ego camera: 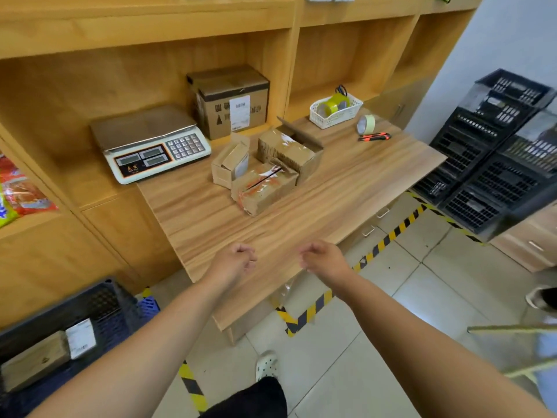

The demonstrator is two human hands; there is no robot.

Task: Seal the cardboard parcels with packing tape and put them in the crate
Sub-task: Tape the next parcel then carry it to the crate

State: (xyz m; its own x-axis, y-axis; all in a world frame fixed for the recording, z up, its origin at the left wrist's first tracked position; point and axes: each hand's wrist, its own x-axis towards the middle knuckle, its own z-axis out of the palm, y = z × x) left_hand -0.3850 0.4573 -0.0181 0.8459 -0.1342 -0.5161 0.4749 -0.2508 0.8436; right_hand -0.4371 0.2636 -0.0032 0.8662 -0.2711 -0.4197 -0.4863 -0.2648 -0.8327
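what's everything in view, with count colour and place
cardboard parcels: three, brown, middle of the table
table: one, wood grain, centre
large carton: one, brown, white label, shelf behind the scale
scale: one, white, shelf left of the parcels
basket: one, white, back of the table, holds tape rolls
tape roll: one, pale yellow, by the basket
utility knife: one, orange and black, beside the tape roll
stacked crates: several, black, right of the table
crate: one, dark, lower left, holds a labelled parcel
left hand: one, curled, empty, over the table's near edge
right hand: one, curled, empty, beside the left
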